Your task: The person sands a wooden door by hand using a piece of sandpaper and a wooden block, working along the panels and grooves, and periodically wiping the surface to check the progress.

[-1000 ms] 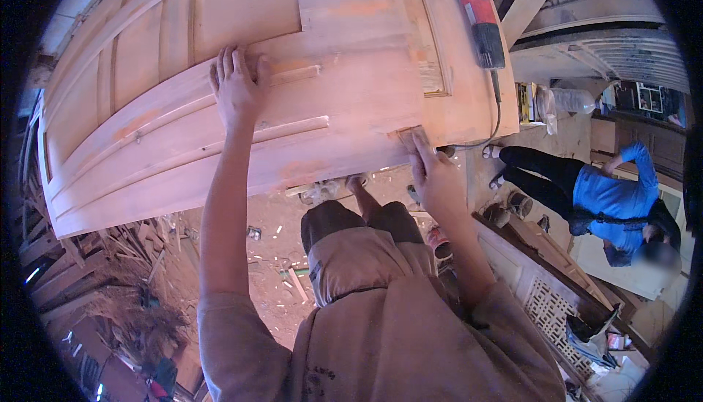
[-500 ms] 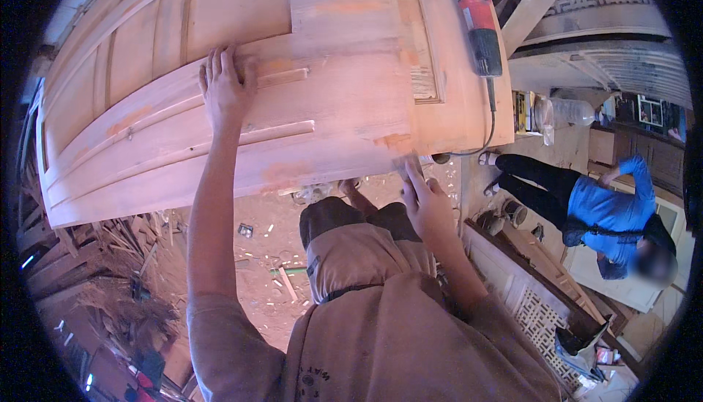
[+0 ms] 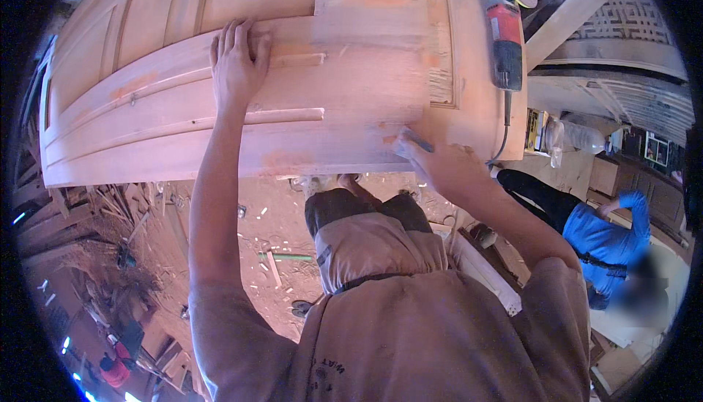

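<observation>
A large wooden panelled door (image 3: 366,91) lies before me, with orange filler patches on its pale surface. My left hand (image 3: 240,69) rests on its frame beside a recessed panel, fingers spread and holding nothing. Near the door's close edge, my right hand (image 3: 455,171) is closed around a small flat grey piece (image 3: 416,139), pressed to the wood by an orange patch. Fingers hide much of that piece, so I cannot tell whether it is a scraper or folded sandpaper.
A red and black angle grinder (image 3: 507,47) lies on the door's right side, its cord hanging down. Scrap wood (image 3: 110,211) is piled at the left. A person in blue (image 3: 608,237) stands to the right; someone in red (image 3: 115,373) is at lower left.
My right hand has moved up and right from the door's near edge onto its surface, the forearm swinging outward. The left hand stays on the frame. The whole view has shifted slightly.
</observation>
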`<state>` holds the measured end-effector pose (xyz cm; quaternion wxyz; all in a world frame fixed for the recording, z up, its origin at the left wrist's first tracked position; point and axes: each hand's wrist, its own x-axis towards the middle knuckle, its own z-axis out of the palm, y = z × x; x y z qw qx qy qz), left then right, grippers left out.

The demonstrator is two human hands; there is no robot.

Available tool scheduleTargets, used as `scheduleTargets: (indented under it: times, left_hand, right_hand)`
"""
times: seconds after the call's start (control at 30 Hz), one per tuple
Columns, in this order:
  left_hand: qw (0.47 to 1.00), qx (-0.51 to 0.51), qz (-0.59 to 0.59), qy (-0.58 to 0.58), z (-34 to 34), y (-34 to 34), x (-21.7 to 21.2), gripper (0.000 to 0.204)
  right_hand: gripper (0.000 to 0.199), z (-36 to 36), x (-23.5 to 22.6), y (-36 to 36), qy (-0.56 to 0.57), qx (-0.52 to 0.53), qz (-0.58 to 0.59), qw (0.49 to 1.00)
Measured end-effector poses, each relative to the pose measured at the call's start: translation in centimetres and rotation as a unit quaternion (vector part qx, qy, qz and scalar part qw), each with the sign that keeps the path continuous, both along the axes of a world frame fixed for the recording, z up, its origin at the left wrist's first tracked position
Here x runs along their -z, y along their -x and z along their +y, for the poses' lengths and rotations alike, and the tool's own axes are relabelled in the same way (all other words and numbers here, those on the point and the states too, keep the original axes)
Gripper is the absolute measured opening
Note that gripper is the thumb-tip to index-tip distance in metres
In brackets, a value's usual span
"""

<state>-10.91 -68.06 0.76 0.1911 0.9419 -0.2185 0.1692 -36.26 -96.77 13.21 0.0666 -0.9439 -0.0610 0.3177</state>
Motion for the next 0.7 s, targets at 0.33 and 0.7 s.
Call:
scheduleTargets:
  times: [0.33,0.7]
  left_hand:
    - [1.000,-0.013,0.006,-0.003,0.2,0.1,0.2,0.047]
    - [1.000,-0.005,0.014,0.016,-0.7,-0.1,-0.3,0.047]
  right_hand:
    - [0.037,-4.2,-4.1,2.2,-0.088,0.093,-0.050,0.990]
    - [0.049,3.5,5.0,6.4,-0.061,0.238,-0.141,0.959]
